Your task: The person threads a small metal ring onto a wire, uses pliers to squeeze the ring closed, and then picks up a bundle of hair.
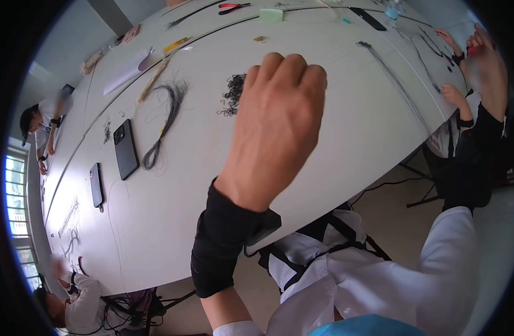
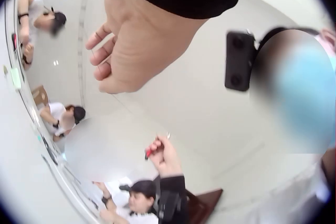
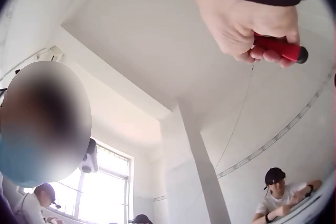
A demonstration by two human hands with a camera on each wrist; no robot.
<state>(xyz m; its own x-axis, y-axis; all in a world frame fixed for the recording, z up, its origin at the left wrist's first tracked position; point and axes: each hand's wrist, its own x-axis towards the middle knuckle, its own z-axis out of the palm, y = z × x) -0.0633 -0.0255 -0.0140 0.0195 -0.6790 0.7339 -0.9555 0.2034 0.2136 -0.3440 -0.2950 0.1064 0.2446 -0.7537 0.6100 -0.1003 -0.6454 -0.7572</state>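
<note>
My left hand [image 1: 279,103] is raised over the table, back toward the head camera, fingers curled. In the left wrist view, its thumb and forefinger pinch a thin line [image 2: 119,98], barely visible. Off to the right and lifted high, my right hand [image 3: 244,24] grips a red-handled tool [image 3: 281,47] with a black end. Below its fingers, a fine thread with a small dark bit [image 3: 253,67] at its top slants down and left. Partly behind my left hand lies a heap of small black hooks [image 1: 233,96] on the white table [image 1: 212,185].
Left on the table are two phones [image 1: 126,150], a looped bundle of dark strands [image 1: 168,124] and a rolled paper [image 1: 128,73]. Long strands [image 1: 394,78] lie to the right. Farther back are red-handled pliers [image 1: 233,8], a green note [image 1: 271,15] and a bottle [image 1: 392,12]. Other people sit around the table.
</note>
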